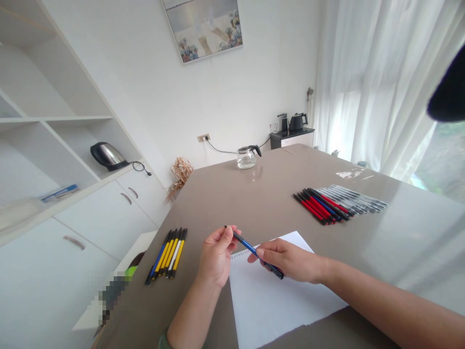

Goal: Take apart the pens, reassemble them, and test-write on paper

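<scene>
A blue pen (247,245) with black ends is held at a slant over a white sheet of paper (276,310). My left hand (218,252) pinches its upper black end between thumb and fingers. Further down the barrel, my right hand (286,259) grips the same pen, with its lower end showing below the fingers. The paper has a torn, perforated top edge and lies flat on the brown table (214,198).
Left of my hands lies a row of yellow, blue and white pens (169,254). To the right are red, blue and black pens (323,207) beside several clear pens (354,198). A glass pot (247,158) holding clear liquid stands at the table's far edge.
</scene>
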The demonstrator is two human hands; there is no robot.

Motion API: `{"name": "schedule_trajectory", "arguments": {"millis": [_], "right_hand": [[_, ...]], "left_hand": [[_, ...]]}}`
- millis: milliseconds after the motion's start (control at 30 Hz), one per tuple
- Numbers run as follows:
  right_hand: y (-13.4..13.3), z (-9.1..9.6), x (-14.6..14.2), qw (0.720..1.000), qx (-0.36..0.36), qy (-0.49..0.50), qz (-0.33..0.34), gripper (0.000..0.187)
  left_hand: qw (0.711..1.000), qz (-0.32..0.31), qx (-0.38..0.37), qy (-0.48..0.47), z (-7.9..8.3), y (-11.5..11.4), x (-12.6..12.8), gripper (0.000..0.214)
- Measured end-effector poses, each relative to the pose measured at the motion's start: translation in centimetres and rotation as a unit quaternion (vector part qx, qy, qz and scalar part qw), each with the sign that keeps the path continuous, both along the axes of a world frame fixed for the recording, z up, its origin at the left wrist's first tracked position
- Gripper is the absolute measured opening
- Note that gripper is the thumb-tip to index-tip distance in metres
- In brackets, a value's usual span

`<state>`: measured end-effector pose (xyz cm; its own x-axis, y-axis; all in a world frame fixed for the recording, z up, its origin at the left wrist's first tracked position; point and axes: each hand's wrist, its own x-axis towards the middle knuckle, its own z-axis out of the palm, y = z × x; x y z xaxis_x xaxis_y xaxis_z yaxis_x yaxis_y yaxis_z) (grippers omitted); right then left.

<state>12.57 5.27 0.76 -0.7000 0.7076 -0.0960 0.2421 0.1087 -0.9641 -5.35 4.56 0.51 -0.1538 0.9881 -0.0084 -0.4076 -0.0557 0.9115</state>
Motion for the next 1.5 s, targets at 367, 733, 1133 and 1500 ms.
{"name": "schedule_trajectory", "arguments": {"millis": [367,733,1133,1500], "right_hand": [[0.6,-0.9,-0.1,0.996,-0.055,0.02,-0.071,0.028],[0.3,-0.3,-0.1,0.997,-0.069,0.027,-0.022,0.034],[0.1,-0.4,-0.4,0.991,-0.126,0.051,-0.012,0.029],[0.1,-0.5,-0.3,0.991,-0.126,0.049,-0.009,0.032]], "left_hand": [[0.999,0.008,-0.029,0.043,-0.7,0.2,0.0,0.019],[0.998,0.016,-0.035,0.05,-0.9,0.3,-0.2,0.021],[0.997,0.01,-0.044,0.058,-1.0,0.4,-0.4,0.024],[0.997,0.0,-0.034,0.065,-0.9,0.3,-0.3,0.024]]}}
